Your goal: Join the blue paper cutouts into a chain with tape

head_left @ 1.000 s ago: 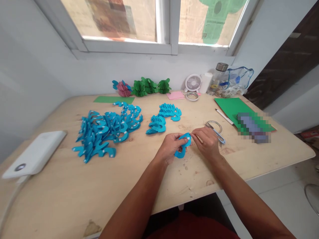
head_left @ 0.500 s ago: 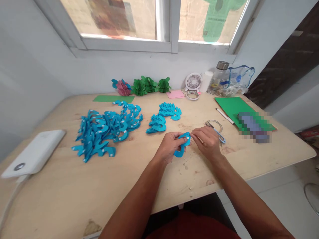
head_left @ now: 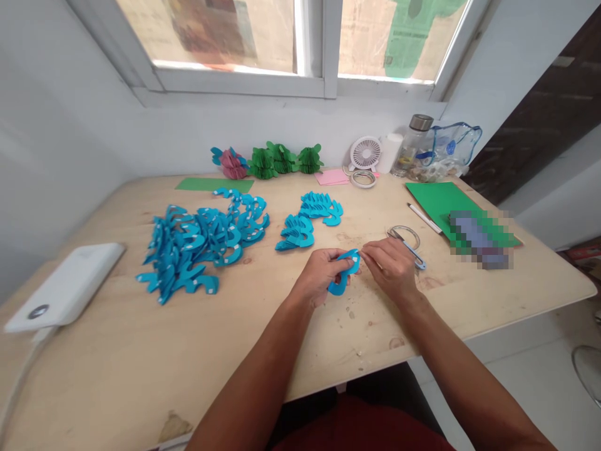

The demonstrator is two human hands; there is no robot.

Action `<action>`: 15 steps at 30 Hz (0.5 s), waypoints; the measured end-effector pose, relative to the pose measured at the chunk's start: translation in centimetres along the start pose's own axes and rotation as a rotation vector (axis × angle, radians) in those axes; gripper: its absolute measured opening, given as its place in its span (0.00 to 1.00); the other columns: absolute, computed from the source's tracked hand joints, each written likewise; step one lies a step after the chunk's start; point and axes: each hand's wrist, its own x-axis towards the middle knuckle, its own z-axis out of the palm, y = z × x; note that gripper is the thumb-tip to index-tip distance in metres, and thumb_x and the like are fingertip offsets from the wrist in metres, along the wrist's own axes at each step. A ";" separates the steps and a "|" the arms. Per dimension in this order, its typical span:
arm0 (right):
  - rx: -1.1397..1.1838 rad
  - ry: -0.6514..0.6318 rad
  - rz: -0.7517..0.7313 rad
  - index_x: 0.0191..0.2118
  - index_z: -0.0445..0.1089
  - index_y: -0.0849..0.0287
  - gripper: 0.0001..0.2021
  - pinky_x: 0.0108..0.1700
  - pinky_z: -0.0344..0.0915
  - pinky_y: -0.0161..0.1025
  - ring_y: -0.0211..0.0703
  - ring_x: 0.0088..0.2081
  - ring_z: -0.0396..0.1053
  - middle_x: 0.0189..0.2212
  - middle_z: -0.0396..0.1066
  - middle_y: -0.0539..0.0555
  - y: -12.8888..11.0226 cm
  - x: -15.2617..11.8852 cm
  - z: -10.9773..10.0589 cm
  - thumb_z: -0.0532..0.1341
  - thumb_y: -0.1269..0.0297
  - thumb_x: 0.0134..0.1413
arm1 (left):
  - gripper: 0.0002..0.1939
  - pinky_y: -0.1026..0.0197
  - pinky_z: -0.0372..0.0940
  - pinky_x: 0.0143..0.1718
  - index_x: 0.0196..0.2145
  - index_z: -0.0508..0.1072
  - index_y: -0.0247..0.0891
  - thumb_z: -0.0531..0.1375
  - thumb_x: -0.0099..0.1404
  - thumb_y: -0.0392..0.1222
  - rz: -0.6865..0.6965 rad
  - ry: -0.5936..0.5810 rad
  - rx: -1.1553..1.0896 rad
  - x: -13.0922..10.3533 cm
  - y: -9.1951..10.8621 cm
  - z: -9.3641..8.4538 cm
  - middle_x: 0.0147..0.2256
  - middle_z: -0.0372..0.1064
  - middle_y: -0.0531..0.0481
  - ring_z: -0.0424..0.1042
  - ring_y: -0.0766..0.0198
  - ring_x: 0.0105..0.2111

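My left hand point(head_left: 323, 274) is closed on a curved blue paper cutout point(head_left: 339, 286), thumb on top and fingers behind it. A small white square point(head_left: 355, 259) shows near the cutout's upper right end. At that end my right hand point(head_left: 389, 264) pinches with thumb and forefinger. Whether the right fingertips grip the paper edge or some tiny bit at it is too small to tell. Just beyond the left hand lie two small bunches of similar cutouts, a nearer bunch point(head_left: 295, 234) and a farther bunch point(head_left: 320, 207).
A large heap of blue cutouts with white squares point(head_left: 188, 241) spreads at left, beyond a white power bank point(head_left: 70, 282). A blue utility knife point(head_left: 416, 257) and tape ring point(head_left: 404, 229) lie right of my hands. Green sheets point(head_left: 434, 200), a small fan point(head_left: 366, 153) and a bottle point(head_left: 416, 144) stand farther back.
Both hands stay at almost the same place, with the cutout still in the left. The cutout's upper end has tilted slightly and its white square shows more clearly.
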 end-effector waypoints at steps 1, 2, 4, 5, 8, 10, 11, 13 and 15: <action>0.002 -0.004 -0.003 0.29 0.68 0.59 0.04 0.32 0.58 0.39 0.40 0.29 0.66 0.28 0.74 0.54 0.0 0.0 0.0 0.59 0.70 0.53 | 0.04 0.69 0.51 0.17 0.26 0.72 0.31 0.60 0.51 0.36 0.002 -0.001 -0.002 0.0 0.0 0.0 0.22 0.70 0.47 0.62 0.74 0.16; 0.004 -0.009 -0.005 0.29 0.68 0.59 0.04 0.32 0.58 0.39 0.40 0.29 0.66 0.28 0.74 0.54 0.0 0.1 0.0 0.59 0.70 0.53 | 0.04 0.70 0.51 0.17 0.26 0.72 0.31 0.60 0.51 0.35 0.003 -0.001 -0.005 0.0 0.1 0.0 0.22 0.70 0.47 0.62 0.74 0.16; 0.009 -0.017 -0.007 0.28 0.68 0.59 0.04 0.32 0.57 0.38 0.40 0.29 0.66 0.28 0.74 0.53 0.0 0.1 -0.1 0.59 0.70 0.53 | 0.04 0.70 0.51 0.16 0.26 0.72 0.31 0.59 0.52 0.35 0.006 0.001 -0.012 -0.1 0.2 0.0 0.22 0.70 0.47 0.61 0.74 0.16; 0.011 -0.018 -0.008 0.28 0.68 0.59 0.04 0.32 0.57 0.38 0.40 0.29 0.66 0.28 0.74 0.53 0.0 0.1 -0.1 0.59 0.70 0.53 | 0.04 0.70 0.51 0.16 0.26 0.72 0.31 0.59 0.52 0.35 0.006 0.001 -0.015 -0.1 0.2 0.0 0.22 0.70 0.47 0.61 0.74 0.16; 0.016 -0.024 -0.010 0.28 0.68 0.59 0.04 0.32 0.57 0.38 0.40 0.29 0.66 0.28 0.74 0.53 0.1 0.0 -0.1 0.59 0.70 0.53 | 0.04 0.70 0.51 0.16 0.26 0.72 0.31 0.60 0.51 0.35 0.004 0.000 -0.018 -0.1 0.2 -0.1 0.22 0.70 0.47 0.61 0.74 0.15; 0.021 -0.025 -0.012 0.28 0.68 0.59 0.04 0.32 0.58 0.38 0.40 0.29 0.66 0.28 0.74 0.53 0.1 0.0 0.0 0.59 0.70 0.53 | 0.05 0.70 0.51 0.16 0.27 0.72 0.31 0.60 0.51 0.35 0.004 0.001 -0.019 -0.1 0.2 -0.1 0.22 0.70 0.47 0.61 0.74 0.15; 0.024 -0.029 -0.014 0.28 0.68 0.59 0.04 0.32 0.58 0.38 0.40 0.30 0.66 0.28 0.74 0.53 0.2 0.0 0.0 0.59 0.70 0.53 | 0.05 0.70 0.51 0.16 0.27 0.72 0.31 0.60 0.51 0.35 0.004 0.003 -0.016 0.0 0.2 -0.1 0.22 0.70 0.48 0.61 0.74 0.15; 0.031 -0.036 -0.017 0.29 0.68 0.59 0.03 0.33 0.58 0.38 0.40 0.30 0.66 0.29 0.74 0.53 0.3 -0.1 0.0 0.59 0.70 0.53 | 0.04 0.70 0.49 0.15 0.26 0.72 0.31 0.60 0.51 0.35 0.003 0.011 0.002 0.0 0.3 -0.2 0.21 0.69 0.48 0.60 0.75 0.15; 0.038 -0.048 -0.022 0.29 0.68 0.59 0.03 0.33 0.58 0.38 0.40 0.30 0.66 0.29 0.74 0.53 0.3 -0.1 0.0 0.60 0.71 0.53 | 0.05 0.70 0.47 0.14 0.27 0.73 0.31 0.60 0.51 0.36 -0.002 0.021 0.027 -0.1 0.4 -0.3 0.20 0.69 0.49 0.58 0.75 0.14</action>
